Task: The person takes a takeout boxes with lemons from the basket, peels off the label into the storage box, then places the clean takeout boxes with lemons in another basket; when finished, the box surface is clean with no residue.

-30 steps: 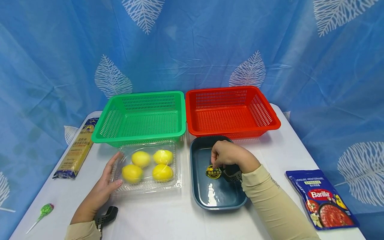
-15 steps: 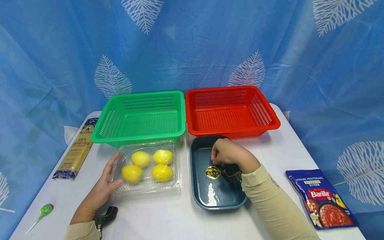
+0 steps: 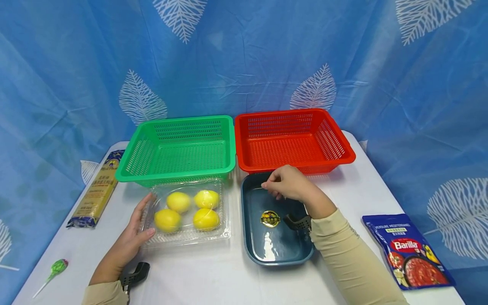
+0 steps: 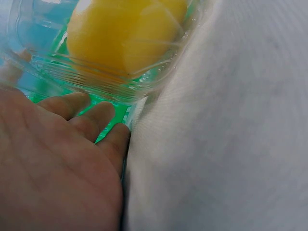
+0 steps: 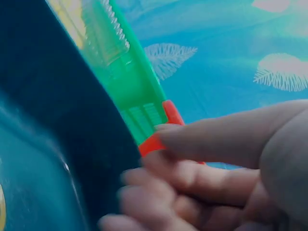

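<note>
A clear plastic clamshell box (image 3: pixel 187 237) with several lemons (image 3: pixel 206 219) stands left of centre. My left hand (image 3: pixel 131 233) rests along its left side, fingers extended and thumb near the front corner. In the left wrist view the fingers (image 4: pixel 103 118) lie beside the box's lower edge. A round black and gold sticker (image 3: pixel 270 219) lies on the floor of a dark blue tray (image 3: pixel 276 248). Above the tray's far part hovers my right hand (image 3: pixel 291 184), fingers loosely curled and apart from the sticker. The right wrist view shows nothing between thumb and fingers.
A green basket (image 3: pixel 175 176) and a red basket (image 3: pixel 295 165) stand side by side at the back. A pasta packet (image 3: pixel 97 190) lies at left, with a lollipop (image 3: pixel 58 267) nearer the front. A blue Barilla sauce pouch (image 3: pixel 408 250) lies at right.
My right hand has let go of the sticker and risen away toward the tray's far end. The sticker stays on the tray floor. My left hand has not moved.
</note>
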`<state>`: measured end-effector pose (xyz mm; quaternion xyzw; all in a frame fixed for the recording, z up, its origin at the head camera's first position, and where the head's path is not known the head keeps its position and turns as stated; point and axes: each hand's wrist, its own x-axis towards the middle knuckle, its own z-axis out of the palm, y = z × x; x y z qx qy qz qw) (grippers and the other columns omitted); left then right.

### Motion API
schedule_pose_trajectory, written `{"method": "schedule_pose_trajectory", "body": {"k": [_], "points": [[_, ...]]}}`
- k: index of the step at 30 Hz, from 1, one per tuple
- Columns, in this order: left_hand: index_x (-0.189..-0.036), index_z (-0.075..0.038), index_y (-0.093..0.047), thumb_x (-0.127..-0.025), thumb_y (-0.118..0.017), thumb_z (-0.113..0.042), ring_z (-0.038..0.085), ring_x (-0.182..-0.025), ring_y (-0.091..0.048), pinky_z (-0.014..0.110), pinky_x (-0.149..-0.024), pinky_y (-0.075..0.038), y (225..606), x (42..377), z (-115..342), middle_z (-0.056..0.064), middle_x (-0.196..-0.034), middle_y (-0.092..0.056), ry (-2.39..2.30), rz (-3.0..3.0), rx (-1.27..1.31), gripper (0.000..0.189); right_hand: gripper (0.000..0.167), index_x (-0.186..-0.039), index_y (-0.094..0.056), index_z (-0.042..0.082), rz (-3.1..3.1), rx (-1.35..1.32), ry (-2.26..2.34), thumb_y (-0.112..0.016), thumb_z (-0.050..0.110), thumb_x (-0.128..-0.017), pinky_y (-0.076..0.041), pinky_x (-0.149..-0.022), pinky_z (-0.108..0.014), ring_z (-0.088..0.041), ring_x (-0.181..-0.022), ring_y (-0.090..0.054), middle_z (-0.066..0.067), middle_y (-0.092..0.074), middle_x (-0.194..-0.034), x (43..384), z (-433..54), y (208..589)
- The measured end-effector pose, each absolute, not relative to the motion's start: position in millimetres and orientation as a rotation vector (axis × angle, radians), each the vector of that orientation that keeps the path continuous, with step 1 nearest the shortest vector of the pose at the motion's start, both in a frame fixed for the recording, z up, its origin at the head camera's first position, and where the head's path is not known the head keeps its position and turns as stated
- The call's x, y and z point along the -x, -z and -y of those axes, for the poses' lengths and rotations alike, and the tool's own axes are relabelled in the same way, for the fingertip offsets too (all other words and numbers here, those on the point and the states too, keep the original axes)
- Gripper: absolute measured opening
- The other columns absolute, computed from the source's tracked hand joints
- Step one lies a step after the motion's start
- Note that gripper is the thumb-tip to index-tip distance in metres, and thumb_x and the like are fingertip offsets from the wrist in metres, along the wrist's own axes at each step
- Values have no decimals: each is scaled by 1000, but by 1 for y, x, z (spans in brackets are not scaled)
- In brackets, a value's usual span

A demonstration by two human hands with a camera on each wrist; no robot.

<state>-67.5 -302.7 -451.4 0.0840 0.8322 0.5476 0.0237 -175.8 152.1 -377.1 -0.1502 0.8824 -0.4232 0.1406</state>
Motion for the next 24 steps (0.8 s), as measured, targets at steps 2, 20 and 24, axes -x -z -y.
{"method": "schedule_pose_trajectory", "body": {"k": [2, 20, 24], "points": [[-171, -25, -8, -98, -60, -19, 43, -156, 11, 81, -110, 11, 451, 68, 303, 18, -174, -4, -1697, -2580, -269, 90, 28, -86, -76, -1, -2514, 372, 1375, -76, 24, -99, -63, -67, -45, -26, -66, -68, -10, -69, -75, 176, -152, 377], [-171, -26, -6, -100, -58, -20, 44, -156, 12, 81, -109, 11, 453, 67, 303, 19, -174, -3, -1698, -2562, -268, 89, 34, -80, -46, 11, -1640, -598, 2846, -64, 22, -106, -45, -48, -21, -16, -58, -41, -4, -42, -71, 172, -167, 380], [-171, -26, -6, -99, -59, -20, 44, -156, 12, 81, -109, 10, 452, 67, 303, 18, -174, -3, -1699, -2564, -265, 90, 15, -99, -53, 7, -1536, -779, 2988, -60, 18, -106, -43, -48, -20, -17, -56, -39, -6, -40, -73, 170, -172, 383]]}}
